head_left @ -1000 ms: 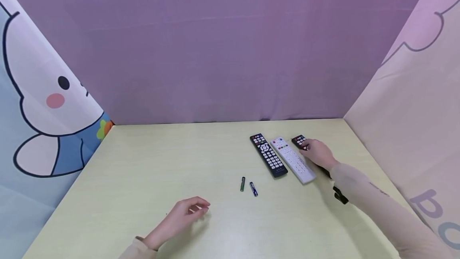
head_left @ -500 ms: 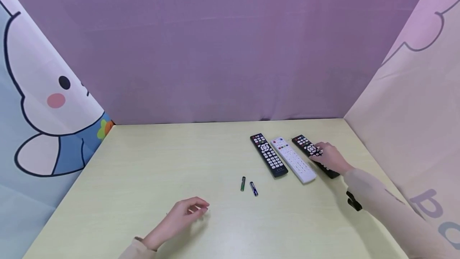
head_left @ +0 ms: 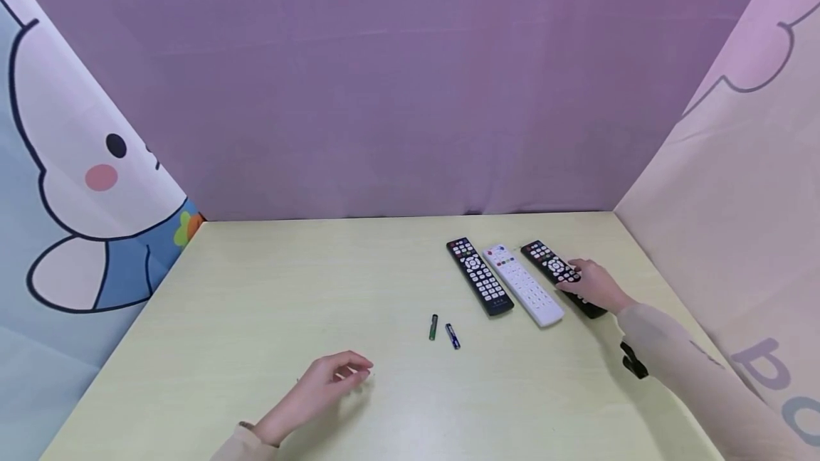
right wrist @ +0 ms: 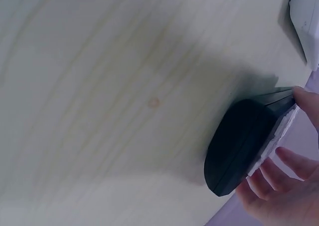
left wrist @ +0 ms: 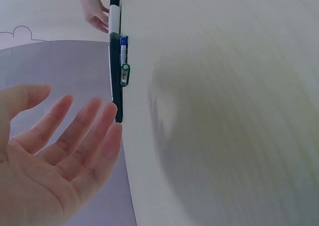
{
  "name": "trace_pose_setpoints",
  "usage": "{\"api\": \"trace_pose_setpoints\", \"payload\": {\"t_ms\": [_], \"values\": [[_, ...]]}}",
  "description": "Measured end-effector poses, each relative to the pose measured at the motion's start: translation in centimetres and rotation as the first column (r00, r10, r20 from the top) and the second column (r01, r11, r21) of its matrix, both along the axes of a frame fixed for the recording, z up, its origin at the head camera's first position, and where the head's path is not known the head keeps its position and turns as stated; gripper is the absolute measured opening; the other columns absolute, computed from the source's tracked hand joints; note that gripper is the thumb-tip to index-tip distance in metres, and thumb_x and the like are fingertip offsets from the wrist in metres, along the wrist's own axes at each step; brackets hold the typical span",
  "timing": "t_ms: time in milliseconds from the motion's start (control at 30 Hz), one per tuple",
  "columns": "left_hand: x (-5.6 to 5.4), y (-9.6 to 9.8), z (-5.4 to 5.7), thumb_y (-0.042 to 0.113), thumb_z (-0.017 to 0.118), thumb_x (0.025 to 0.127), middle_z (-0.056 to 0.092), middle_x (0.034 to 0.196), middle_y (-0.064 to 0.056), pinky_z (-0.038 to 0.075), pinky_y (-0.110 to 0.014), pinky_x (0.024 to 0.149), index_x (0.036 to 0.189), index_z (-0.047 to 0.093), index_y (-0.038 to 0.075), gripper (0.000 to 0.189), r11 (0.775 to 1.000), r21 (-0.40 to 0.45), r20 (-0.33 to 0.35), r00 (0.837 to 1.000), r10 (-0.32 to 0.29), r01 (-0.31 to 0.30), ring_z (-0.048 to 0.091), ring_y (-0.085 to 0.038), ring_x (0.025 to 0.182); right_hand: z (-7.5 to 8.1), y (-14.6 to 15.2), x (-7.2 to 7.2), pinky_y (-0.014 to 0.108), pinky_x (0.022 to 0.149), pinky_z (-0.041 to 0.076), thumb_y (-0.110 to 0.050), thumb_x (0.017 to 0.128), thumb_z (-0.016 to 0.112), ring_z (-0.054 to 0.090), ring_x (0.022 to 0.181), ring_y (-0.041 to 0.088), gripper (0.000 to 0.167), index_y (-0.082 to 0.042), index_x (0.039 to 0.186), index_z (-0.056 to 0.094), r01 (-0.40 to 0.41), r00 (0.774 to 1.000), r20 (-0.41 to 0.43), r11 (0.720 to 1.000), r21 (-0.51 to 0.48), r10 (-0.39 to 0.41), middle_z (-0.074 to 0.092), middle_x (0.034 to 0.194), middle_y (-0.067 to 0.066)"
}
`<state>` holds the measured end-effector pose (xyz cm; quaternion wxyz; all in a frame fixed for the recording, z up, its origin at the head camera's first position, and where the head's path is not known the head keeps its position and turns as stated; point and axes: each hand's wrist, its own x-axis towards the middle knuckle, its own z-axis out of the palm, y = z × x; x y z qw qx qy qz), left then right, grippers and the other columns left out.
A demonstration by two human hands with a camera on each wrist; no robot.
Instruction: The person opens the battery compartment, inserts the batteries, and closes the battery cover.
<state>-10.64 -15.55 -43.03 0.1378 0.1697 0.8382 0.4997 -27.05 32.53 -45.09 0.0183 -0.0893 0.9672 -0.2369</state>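
Right grip pinches, by both sides, the black remote nearest bench's right edge, best handled level and clear of white remote; left grip relaxed, holding nothing.

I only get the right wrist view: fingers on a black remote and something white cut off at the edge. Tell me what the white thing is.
Observer: A white remote. In the head view it lies between the black remote that the right hand grips and a second black remote.
Operator: Check the table for anything smaller.
Observer: Two batteries, a green battery and a blue battery, lie to the left of the white remote's near end.
Operator: Report what the left hand has.
Observer: Nothing; the left wrist view shows its palm bare and its fingers slightly bent.
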Motion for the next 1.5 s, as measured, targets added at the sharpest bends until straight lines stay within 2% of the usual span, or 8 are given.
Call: {"api": "trace_pose_setpoints", "payload": {"t_ms": [233, 433, 633, 800, 1000, 1233, 1367, 1500], "values": [[0.1, 0.0, 0.1, 0.026, 0.053, 0.088, 0.064, 0.096, -0.007, 0.047, -0.021, 0.066, 0.104, 0.06, 0.005, 0.028, 1.0, -0.015, -0.016, 1.0, -0.001, 0.001, 0.059, -0.022, 0.079, -0.2, -0.1, -0.2, 0.043, 0.072, 0.045, -0.024, 0.074, 0.069, 0.054, 0.08, 0.03, 0.066, 0.021, 0.113, 0.042, -0.01, 0.999, 0.04, 1.0, 0.012, 0.01, 0.055, 0.097, 0.031], [0.1, 0.0, 0.1, 0.027, 0.053, 0.088, 0.064, 0.096, -0.008, 0.047, -0.021, 0.065, 0.104, 0.06, 0.004, 0.028, 1.0, -0.02, -0.026, 1.0, -0.003, 0.002, 0.059, -0.021, 0.078, -0.2, -0.2, -0.4, 0.043, 0.072, 0.046, -0.029, 0.075, 0.068, 0.054, 0.076, 0.028, 0.07, 0.024, 0.112, 0.04, -0.016, 0.997, 0.078, 0.998, 0.059, 0.012, 0.055, 0.093, 0.031], [0.0, 0.0, 0.1, 0.027, 0.053, 0.088, 0.063, 0.096, -0.008, 0.047, -0.021, 0.065, 0.104, 0.06, 0.004, 0.028, 1.0, -0.001, -0.014, 1.0, -0.003, 0.003, 0.06, -0.02, 0.078, 0.0, -0.6, -0.6, 0.04, 0.066, 0.045, -0.028, 0.077, 0.064, 0.051, 0.073, 0.027, 0.061, 0.023, 0.104, 0.044, -0.014, 0.995, 0.101, 0.996, 0.087, 0.005, 0.053, 0.085, 0.025], [-0.1, 0.0, 0.1, 0.026, 0.053, 0.088, 0.063, 0.097, -0.008, 0.047, -0.021, 0.066, 0.105, 0.059, 0.004, 0.029, 1.0, -0.001, -0.017, 1.0, 0.001, -0.001, 0.059, -0.021, 0.079, 0.4, -0.8, -0.5, 0.043, 0.069, 0.044, -0.027, 0.079, 0.061, 0.049, 0.077, 0.032, 0.061, 0.024, 0.104, 0.041, 0.02, 0.993, 0.114, 0.995, 0.103, -0.032, 0.048, 0.088, 0.029], [-0.5, 0.4, 0.4, 0.028, 0.052, 0.089, 0.063, 0.096, -0.009, 0.047, -0.021, 0.066, 0.105, 0.059, 0.003, 0.031, 0.999, -0.035, -0.057, 0.998, 0.008, -0.01, 0.059, -0.022, 0.078, 1.0, -0.9, -0.1, 0.044, 0.069, 0.044, -0.027, 0.08, 0.06, 0.049, 0.079, 0.034, 0.063, 0.024, 0.109, 0.038, 0.067, 0.993, 0.091, 0.997, 0.038, -0.071, 0.045, 0.092, 0.032], [-1.6, 1.9, 1.0, 0.028, 0.051, 0.089, 0.063, 0.096, -0.007, 0.047, -0.022, 0.068, 0.104, 0.06, 0.005, 0.029, 0.995, -0.091, -0.12, 0.993, 0.021, -0.032, 0.057, -0.013, 0.078, 2.1, -1.8, 0.5, 0.042, 0.067, 0.047, -0.018, 0.079, 0.062, 0.053, 0.077, 0.033, 0.057, 0.023, 0.111, 0.041, 0.078, 0.996, -0.039, 0.993, -0.088, -0.081, 0.05, 0.093, 0.033], [-2.2, 3.1, 1.4, 0.025, 0.052, 0.089, 0.062, 0.098, -0.006, 0.047, -0.023, 0.069, 0.105, 0.06, 0.005, 0.026, 0.995, -0.092, -0.159, 0.987, 0.029, -0.044, 0.057, -0.013, 0.081, 2.9, -2.7, 1.0, 0.039, 0.066, 0.047, -0.018, 0.078, 0.063, 0.054, 0.076, 0.031, 0.053, 0.02, 0.109, 0.045, 0.063, 0.992, -0.102, 0.987, -0.148, -0.078, 0.054, 0.092, 0.031], [-2.6, 4.3, 1.8, 0.023, 0.053, 0.089, 0.06, 0.103, -0.007, 0.047, -0.023, 0.071, 0.106, 0.059, 0.005, 0.025, 0.995, -0.075, -0.186, 0.981, 0.046, -0.061, 0.057, -0.016, 0.086, 4.0, -3.9, 1.8, 0.033, 0.065, 0.046, -0.025, 0.081, 0.061, 0.053, 0.083, 0.032, 0.06, 0.017, 0.118, 0.041, 0.087, 0.994, -0.051, 0.969, -0.231, -0.102, 0.052, 0.102, 0.031]]}}
